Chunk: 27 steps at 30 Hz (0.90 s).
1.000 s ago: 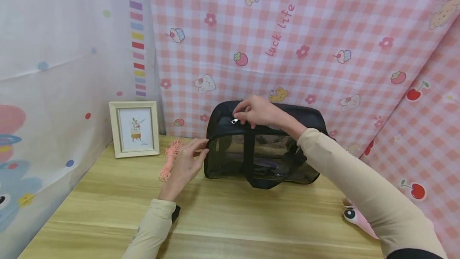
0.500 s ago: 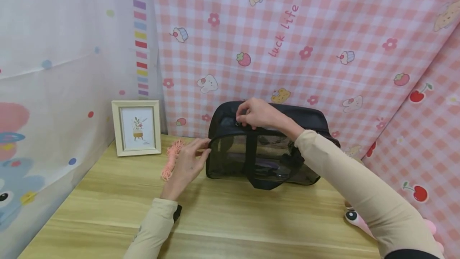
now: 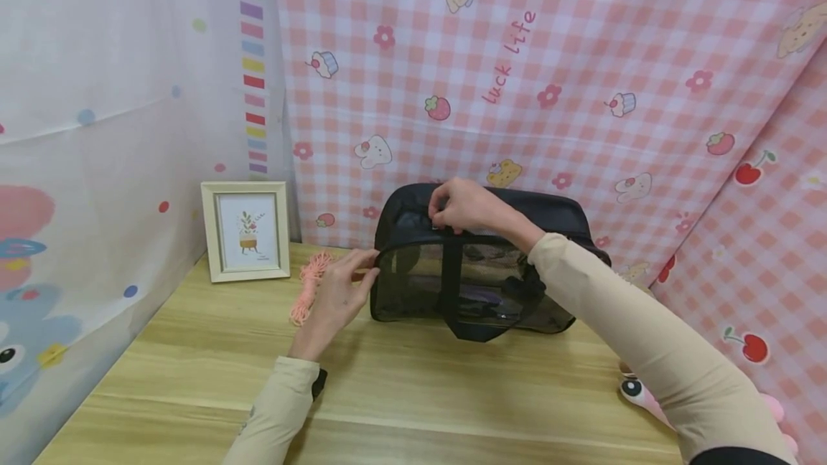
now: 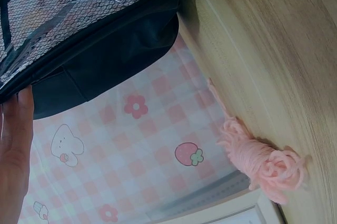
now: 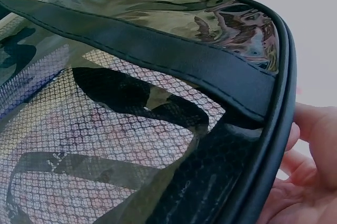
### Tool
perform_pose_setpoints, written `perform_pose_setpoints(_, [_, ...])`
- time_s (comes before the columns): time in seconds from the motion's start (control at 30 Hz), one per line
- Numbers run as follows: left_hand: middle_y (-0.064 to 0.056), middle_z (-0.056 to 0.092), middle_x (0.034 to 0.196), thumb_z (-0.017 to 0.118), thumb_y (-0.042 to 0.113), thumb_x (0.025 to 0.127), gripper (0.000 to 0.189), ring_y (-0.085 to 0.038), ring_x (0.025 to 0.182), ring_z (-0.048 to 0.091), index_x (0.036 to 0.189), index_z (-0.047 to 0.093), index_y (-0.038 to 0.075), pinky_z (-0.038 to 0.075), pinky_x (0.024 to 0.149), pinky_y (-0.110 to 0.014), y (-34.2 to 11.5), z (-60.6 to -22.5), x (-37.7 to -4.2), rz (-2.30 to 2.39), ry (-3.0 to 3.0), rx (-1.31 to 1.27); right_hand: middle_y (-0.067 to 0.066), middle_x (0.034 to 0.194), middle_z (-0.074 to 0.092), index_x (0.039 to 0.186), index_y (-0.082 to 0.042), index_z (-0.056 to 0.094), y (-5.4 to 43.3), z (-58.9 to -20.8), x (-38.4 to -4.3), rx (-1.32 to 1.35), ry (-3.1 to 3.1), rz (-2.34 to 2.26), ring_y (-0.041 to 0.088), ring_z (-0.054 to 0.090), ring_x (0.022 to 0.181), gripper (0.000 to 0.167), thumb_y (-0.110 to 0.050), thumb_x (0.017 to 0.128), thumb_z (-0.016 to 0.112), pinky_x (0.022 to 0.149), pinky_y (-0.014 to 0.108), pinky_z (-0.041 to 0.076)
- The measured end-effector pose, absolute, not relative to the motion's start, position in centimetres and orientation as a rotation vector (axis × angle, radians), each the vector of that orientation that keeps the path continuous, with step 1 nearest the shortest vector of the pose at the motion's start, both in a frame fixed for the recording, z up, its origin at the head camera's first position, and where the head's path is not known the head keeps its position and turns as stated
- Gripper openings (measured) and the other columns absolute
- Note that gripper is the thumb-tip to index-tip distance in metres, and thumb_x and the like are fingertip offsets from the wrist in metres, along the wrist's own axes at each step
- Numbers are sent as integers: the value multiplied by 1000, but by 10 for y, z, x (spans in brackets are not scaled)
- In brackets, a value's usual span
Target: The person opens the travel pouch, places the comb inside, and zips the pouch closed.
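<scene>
A black bag with a clear front panel and a dark strap handle stands on the table against the backdrop. My left hand holds the bag's left upper corner between thumb and fingers. On the top edge, my right hand pinches a small metal zipper pull, mostly covered by the fingertips. Through the panel I see mesh and a purple item whose kind I cannot make out. The left wrist view shows my left fingers at the bag's edge.
A bundle of pink cord lies left of the bag, beside a cream picture frame. A pink toy with a large eye is partly hidden under my right forearm. Patterned cloth backdrops enclose the table.
My right hand has shifted slightly rightward along the bag's top with the zipper pull. The left hand keeps its hold on the corner. The head view has shifted a little.
</scene>
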<state>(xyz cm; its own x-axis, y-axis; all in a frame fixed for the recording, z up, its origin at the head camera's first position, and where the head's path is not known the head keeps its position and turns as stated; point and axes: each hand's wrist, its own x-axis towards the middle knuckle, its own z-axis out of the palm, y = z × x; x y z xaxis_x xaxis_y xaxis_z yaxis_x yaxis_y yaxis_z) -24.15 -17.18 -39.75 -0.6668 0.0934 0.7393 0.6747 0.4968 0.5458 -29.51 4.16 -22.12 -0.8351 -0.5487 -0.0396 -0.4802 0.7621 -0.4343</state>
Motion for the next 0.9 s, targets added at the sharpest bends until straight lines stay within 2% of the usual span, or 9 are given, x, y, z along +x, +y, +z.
perform_pose_setpoints(0.13, [-6, 65, 97, 66, -2, 87, 24, -16, 87, 65, 110, 66, 4, 56, 71, -22, -171, -397, -242, -1151, -2106, -627, 6, 86, 66, 92, -9, 70, 46, -219, -294, -770, 2793, -661, 21, 61, 60, 11, -12, 92, 60, 55, 32, 51])
perform_pose_setpoints(0.27, [-6, 65, 97, 66, -2, 87, 24, -17, 87, 65, 110, 66, 4, 57, 71, -23, -172, -397, -242, -1157, -2105, -636, 5, 92, 66, 95, -10, 71, 51, -215, -294, -733, 2779, -707, 22, 59, 59, 14, -15, 94, 59, 50, 31, 47])
perform_pose_setpoints(0.37, [-6, 65, 97, 66, -3, 86, 24, -16, 87, 65, 109, 66, 3, 56, 71, -23, -172, -397, -242, -1166, -2098, -640, 6, 86, 67, 95, -10, 72, 53, -212, -296, -741, 2770, -720, 22, 55, 55, 16, -16, 95, 58, 45, 28, 40])
perform_pose_setpoints(0.5, [-7, 65, 97, 66, -4, 86, 24, -16, 87, 65, 109, 66, 3, 56, 71, -22, -172, -398, -243, -1176, -2094, -638, 9, 69, 64, 95, -8, 73, 56, -210, -299, -758, 2765, -717, 19, 48, 49, 19, -17, 95, 56, 42, 26, 34])
perform_pose_setpoints(0.6, [-7, 65, 98, 66, -4, 86, 25, -16, 87, 65, 109, 66, 3, 56, 71, -22, -171, -399, -243, -1187, -2093, -638, 12, 64, 62, 94, -7, 74, 57, -208, -300, -762, 2766, -715, 17, 48, 47, 21, -17, 95, 56, 42, 26, 36])
perform_pose_setpoints(0.77, [-6, 65, 98, 66, -4, 86, 24, -16, 87, 64, 109, 66, 3, 57, 71, -23, -171, -399, -244, -1201, -2094, -633, 14, 69, 65, 92, -6, 74, 60, -205, -300, -765, 2784, -716, 19, 52, 48, 21, -17, 95, 56, 45, 27, 41])
perform_pose_setpoints(0.9, [-7, 65, 98, 66, -3, 87, 24, -16, 87, 64, 110, 66, 3, 57, 71, -24, -172, -399, -243, -1200, -2098, -630, 12, 77, 67, 91, -7, 75, 64, -204, -301, -737, 2794, -725, 23, 51, 48, 22, -18, 95, 56, 50, 34, 47])
